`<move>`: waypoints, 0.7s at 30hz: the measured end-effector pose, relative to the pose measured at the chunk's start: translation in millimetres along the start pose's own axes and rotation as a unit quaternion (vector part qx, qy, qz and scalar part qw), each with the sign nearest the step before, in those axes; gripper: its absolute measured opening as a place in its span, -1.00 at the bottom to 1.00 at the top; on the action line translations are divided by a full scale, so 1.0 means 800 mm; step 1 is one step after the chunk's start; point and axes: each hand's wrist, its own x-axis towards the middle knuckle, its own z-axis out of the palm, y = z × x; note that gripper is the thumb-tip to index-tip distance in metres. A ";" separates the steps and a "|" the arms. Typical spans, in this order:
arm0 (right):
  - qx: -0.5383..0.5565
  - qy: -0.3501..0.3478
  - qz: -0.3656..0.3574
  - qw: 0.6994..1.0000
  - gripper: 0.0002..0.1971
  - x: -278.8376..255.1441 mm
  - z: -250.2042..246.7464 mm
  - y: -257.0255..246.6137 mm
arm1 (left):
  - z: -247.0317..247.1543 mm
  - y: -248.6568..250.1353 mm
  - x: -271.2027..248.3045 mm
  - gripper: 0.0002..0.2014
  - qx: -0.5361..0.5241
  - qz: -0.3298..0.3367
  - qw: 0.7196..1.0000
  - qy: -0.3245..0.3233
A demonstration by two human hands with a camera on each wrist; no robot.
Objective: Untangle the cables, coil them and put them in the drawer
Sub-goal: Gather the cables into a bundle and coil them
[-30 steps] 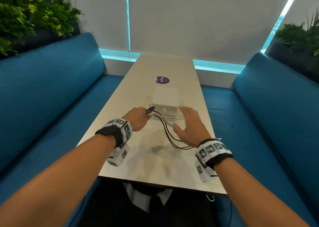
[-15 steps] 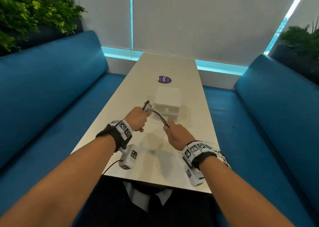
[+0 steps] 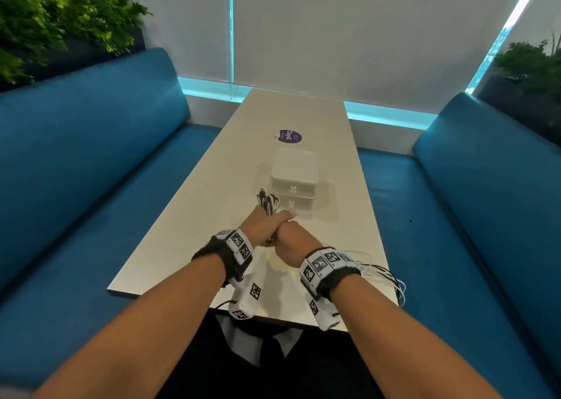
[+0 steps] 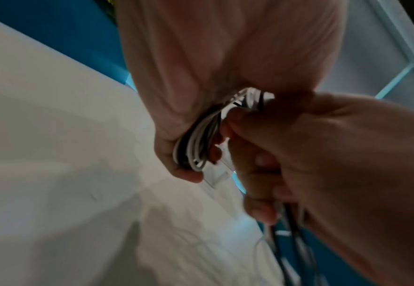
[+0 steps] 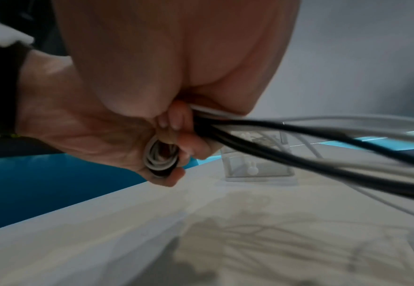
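Left grip [image 3: 267, 225] is a closed fist round the coiled cables [image 3: 268, 202] (white and black loops, plug ends sticking out the top). Right grip [image 3: 293, 242] touches it, fingers curled on the loose cable strands, which trail past the right wrist off the desk [image 3: 194, 216] edge. Both held above desk. Drawer box [image 3: 294, 183] just beyond hands, both drawers closed.

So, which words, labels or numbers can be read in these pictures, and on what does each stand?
"ClayG": white letters on the round purple sticker on the table; the smaller print beside it is too small to read.
Wrist bands: black-and-white square code marks only, no words.
Wrist views: no text.
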 end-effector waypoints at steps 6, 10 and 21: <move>0.091 0.016 -0.036 0.995 -0.77 -0.008 -0.004 -0.003 | 0.006 0.001 0.010 -0.69 -0.001 0.006 0.997 0.076; 0.101 0.053 -0.083 0.990 -0.89 -0.008 -0.024 0.006 | -0.002 0.014 0.014 -0.62 -0.063 0.023 0.994 0.091; 0.055 -0.006 -0.027 0.998 -0.66 -0.008 -0.003 0.047 | -0.006 0.045 0.005 -0.62 -0.261 0.012 0.960 0.096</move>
